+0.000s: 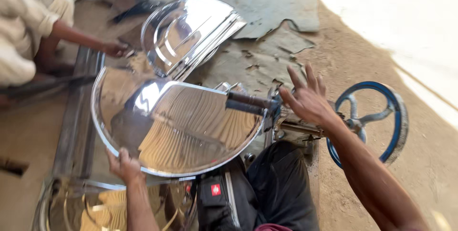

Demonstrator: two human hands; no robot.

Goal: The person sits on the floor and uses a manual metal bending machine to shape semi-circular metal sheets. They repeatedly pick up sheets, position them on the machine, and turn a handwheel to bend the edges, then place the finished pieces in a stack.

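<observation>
I see my left hand [125, 164] gripping the near rim of a large, shiny metal dish [176, 126] — fingers curled over its edge, thumb on top. The dish is a broad, shallow, polished disc that lies ahead of and to the right of this hand, tilted toward me, with its far right edge running into the dark rollers [248, 103] of a hand-cranked rolling machine [291, 123].

My right hand [307, 98] is open, fingers spread, holding nothing; it hovers just over the machine, right of the rollers and near the dish's right edge. A blue crank wheel [393, 121] sits farther right of that hand, apart from it. So the left hand is the only one on the dish; the right is nearer the machine.

Beyond the dish, a stack of similar shiny dishes [191, 33] leans, empty. Below my left hand lies another polished dish [67, 207], also empty. At the far left another person's hand [114, 48] reaches toward the stack — touching it or not, I cannot tell.
</observation>
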